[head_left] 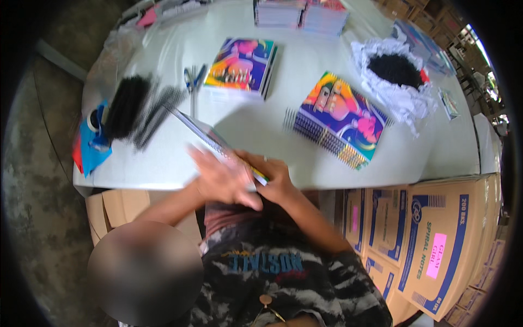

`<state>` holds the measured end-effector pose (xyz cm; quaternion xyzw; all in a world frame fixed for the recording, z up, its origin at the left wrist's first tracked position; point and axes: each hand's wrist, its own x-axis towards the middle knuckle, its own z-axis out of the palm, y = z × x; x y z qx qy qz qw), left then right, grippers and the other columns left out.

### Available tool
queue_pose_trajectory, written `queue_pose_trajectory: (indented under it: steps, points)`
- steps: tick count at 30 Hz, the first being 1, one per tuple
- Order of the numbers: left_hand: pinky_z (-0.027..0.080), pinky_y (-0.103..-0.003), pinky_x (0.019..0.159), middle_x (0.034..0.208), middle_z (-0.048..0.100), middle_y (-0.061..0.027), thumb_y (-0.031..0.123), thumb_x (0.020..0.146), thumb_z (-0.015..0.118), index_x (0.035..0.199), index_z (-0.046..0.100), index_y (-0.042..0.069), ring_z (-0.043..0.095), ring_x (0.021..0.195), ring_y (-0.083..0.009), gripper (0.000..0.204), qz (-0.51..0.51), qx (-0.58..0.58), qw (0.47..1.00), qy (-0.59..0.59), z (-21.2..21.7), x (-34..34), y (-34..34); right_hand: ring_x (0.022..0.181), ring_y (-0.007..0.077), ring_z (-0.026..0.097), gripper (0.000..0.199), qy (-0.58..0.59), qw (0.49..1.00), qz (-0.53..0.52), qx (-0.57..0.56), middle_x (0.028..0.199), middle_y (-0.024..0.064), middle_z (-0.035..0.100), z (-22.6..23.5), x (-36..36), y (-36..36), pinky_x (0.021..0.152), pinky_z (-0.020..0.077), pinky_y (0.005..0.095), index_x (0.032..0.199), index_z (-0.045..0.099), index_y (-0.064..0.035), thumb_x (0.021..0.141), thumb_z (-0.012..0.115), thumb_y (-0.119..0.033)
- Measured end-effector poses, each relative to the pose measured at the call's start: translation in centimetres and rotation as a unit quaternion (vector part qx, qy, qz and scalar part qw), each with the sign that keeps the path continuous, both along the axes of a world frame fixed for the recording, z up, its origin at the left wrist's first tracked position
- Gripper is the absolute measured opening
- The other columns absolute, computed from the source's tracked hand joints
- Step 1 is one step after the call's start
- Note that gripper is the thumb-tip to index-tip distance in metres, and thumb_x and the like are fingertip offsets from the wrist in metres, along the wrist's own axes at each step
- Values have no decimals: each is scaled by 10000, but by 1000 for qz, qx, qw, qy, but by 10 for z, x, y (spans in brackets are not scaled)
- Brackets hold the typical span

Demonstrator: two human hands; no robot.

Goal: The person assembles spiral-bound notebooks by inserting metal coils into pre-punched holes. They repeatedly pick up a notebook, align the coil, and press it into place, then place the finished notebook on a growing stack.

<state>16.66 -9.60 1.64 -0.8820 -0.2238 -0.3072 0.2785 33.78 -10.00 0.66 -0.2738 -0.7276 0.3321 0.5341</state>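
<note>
A thin spiral notebook [202,132] is tilted up above the near edge of the table, seen almost edge-on. My right hand [275,177] grips its lower end, fingers wrapped around it. Against the notebook's near side lies my left hand [226,177], blurred by motion, fingers stretched and thumb apart. Just beyond, a pair of pliers [190,82] with blue-and-dark handles rests on the table. Left of it are loose black spiral coils [158,117] and a thick bundle of black coils [126,106]. To the right sits a stack of colourful notebooks [343,114], coils showing along its edges.
Another notebook stack [239,62] stands beyond the pliers, with taller stacks [302,16] at the far edge. Crumpled white wrapping [376,82] holds a black heap [396,70]. A tape roll [95,119] lies at left. Cardboard boxes [436,245] are stacked below the table's right side.
</note>
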Motion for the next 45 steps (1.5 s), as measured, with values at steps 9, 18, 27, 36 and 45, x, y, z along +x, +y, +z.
queue_pose_trajectory:
  steps: [9, 18, 27, 36, 45]
  points:
    - [139, -584, 1036, 1406, 65, -363, 459, 856, 516, 1399, 105, -42, 124, 1285, -552, 845, -31, -290, 936, -199, -2, 30, -37, 1276, 355, 318, 734, 116, 991, 56, 40, 1371, 217, 326, -1, -18, 5, 1025, 274, 446, 1367, 320, -50, 728, 639, -221]
    - [478, -208, 691, 864, 653, -57, 44, 839, 625, 942, 637, -37, 581, 759, -76, 131, 35, -608, 641, -468, 104, 6, -9, 709, 81, 576, 277, -79, 968, 65, -229, 772, 102, 657, 101, 20, 23, 616, 462, 246, 908, 641, 52, 895, 566, -214]
    - [432, -196, 617, 789, 597, -7, -51, 720, 596, 744, 557, 23, 536, 693, -40, 87, -36, -737, 594, -320, 100, 4, 36, 642, 81, 551, 244, 81, 966, -86, -231, 692, 55, 579, 65, 0, 10, 585, 459, 236, 771, 521, 1, 650, 728, 47]
    - [468, -295, 742, 977, 566, -112, 171, 829, 654, 1272, 355, 3, 569, 898, -203, 560, -93, -476, 698, -526, 97, 71, 64, 1008, 180, 520, 351, 500, 830, -248, -3, 1154, 120, 488, 85, 69, 16, 850, 463, 345, 1242, 370, -39, 912, 489, -58]
    - [446, -310, 671, 780, 588, -105, 197, 832, 638, 870, 584, 42, 548, 712, -234, 169, 93, -249, 892, -364, -17, 156, 99, 1206, 273, 363, 460, 189, 821, -531, -89, 1311, 200, 372, -48, 143, 4, 1000, 290, 374, 1249, 386, 36, 844, 566, -87]
